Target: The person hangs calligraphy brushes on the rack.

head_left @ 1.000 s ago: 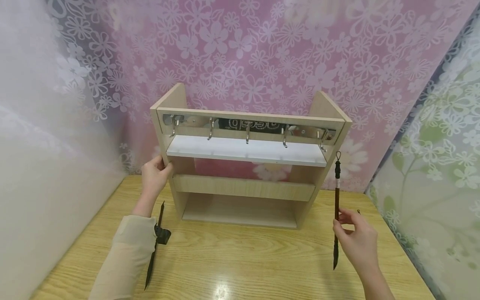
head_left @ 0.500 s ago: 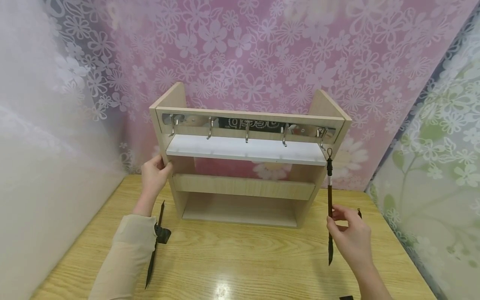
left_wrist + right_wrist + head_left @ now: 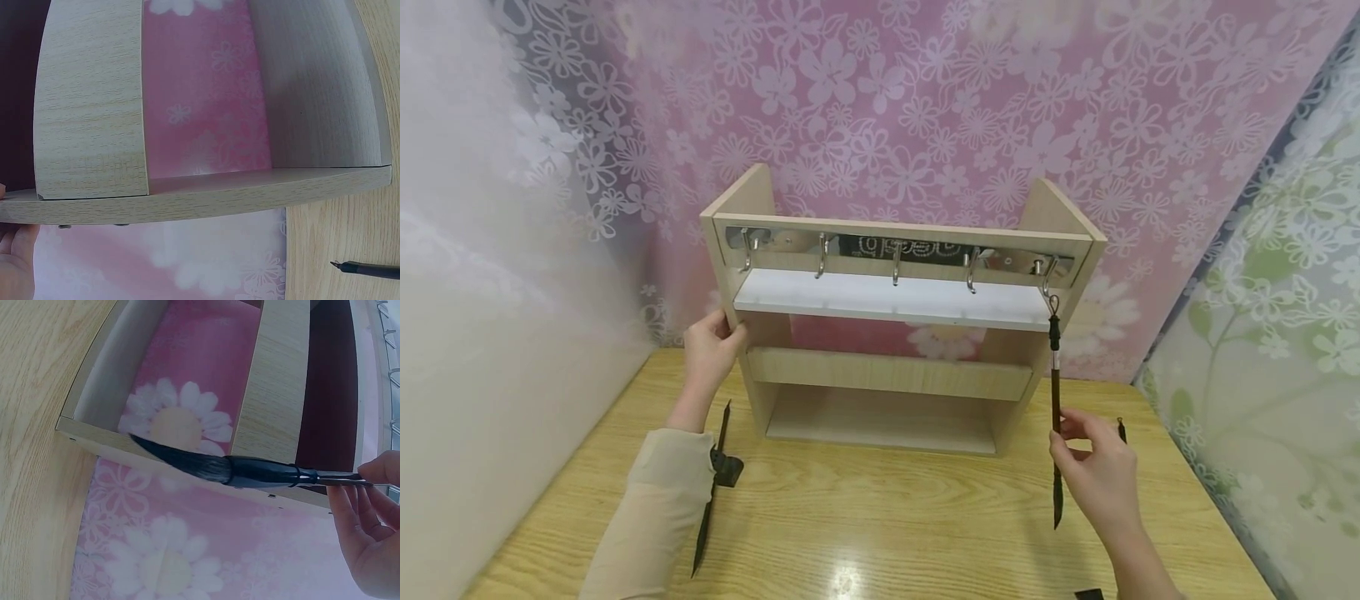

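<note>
My right hand pinches a calligraphy brush by its dark brown handle, bristles down. At its upper end the cord loop meets the tip of the rightmost metal hook; whether the loop is over the hook is too small to tell. In the right wrist view the black bristles point left, away from the fingers. My left hand grips the left side panel of a light wooden shelf rack, thumb in front. The left wrist view shows only part of that hand, beside the panel's edge.
A second brush lies on the wooden table beside the left forearm, partly behind its black wrist strap. Another dark brush end shows beyond the right hand. Several hooks line the rack's top rail. A floral wall stands behind.
My right hand has carried the brush left and slightly up, bringing its loop from beside the rack to the rightmost hook. The left hand stays on the side panel.
</note>
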The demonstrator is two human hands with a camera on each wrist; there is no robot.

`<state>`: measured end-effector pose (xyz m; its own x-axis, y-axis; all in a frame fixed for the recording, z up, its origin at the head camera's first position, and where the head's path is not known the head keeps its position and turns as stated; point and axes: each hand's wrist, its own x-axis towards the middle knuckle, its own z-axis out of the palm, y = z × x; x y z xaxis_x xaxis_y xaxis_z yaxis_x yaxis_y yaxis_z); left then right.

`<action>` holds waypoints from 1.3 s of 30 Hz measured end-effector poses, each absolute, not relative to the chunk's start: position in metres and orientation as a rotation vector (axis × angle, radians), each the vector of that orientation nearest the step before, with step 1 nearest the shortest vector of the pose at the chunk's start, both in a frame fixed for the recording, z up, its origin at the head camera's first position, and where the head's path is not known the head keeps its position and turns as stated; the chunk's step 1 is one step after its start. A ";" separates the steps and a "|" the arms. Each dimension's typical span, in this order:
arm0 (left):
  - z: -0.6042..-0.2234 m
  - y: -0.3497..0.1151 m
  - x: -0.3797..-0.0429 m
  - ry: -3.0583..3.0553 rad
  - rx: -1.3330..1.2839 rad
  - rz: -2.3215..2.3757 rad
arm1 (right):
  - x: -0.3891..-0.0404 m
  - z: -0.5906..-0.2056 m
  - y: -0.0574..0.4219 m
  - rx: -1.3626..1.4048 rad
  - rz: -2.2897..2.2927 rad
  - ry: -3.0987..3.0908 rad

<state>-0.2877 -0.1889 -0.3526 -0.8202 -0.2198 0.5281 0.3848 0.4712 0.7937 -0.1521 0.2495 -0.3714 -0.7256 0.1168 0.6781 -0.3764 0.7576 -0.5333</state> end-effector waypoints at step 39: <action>-0.354 -0.189 -0.287 -2.114 -0.175 -1.374 | -0.183 -0.390 0.238 0.131 0.985 -2.249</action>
<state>-0.2875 -0.1888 -0.3535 -0.8083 -0.2082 0.5507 0.4186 0.4544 0.7863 -0.1833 0.2380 -0.3900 -0.7707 0.1664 0.6151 -0.3395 0.7097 -0.6173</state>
